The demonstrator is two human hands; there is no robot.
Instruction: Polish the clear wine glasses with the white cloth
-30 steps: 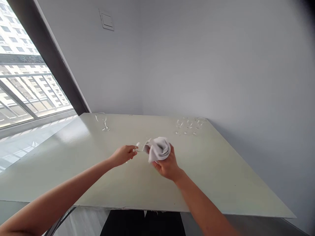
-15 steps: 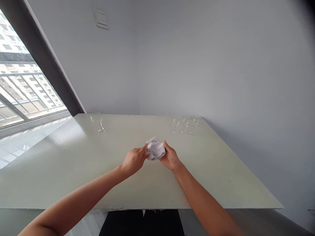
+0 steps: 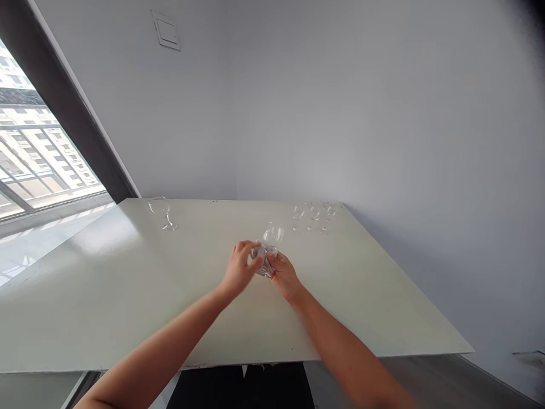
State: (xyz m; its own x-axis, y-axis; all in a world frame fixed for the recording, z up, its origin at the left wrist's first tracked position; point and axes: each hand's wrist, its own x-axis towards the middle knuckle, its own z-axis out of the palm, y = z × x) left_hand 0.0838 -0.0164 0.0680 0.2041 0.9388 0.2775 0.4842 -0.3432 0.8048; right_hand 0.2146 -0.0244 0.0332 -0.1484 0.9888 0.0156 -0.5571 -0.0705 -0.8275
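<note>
A clear stemmed glass [image 3: 273,233] is held over the middle of the table, its bare bowl pointing away from me and its foot toward me. My right hand [image 3: 286,277] grips it at the stem, thumb on top. From the other side, my left hand [image 3: 239,268] curls its fingers and thumb round a bunched white cloth [image 3: 259,251] at the foot end. Fingers and glass hide most of the cloth, and its edges are hard to separate from the clear glass.
On the white table [image 3: 170,307], another stemmed glass [image 3: 167,216] stands at the far left. Three more glasses [image 3: 314,216] stand in a row at the far right. Grey walls border the back and right; a window [image 3: 42,153] is at left.
The cloth was spread over the glass between both hands; now it is bunched at the foot end and the bowl shows bare. My right hand has shifted slightly left; the view has turned slightly right.
</note>
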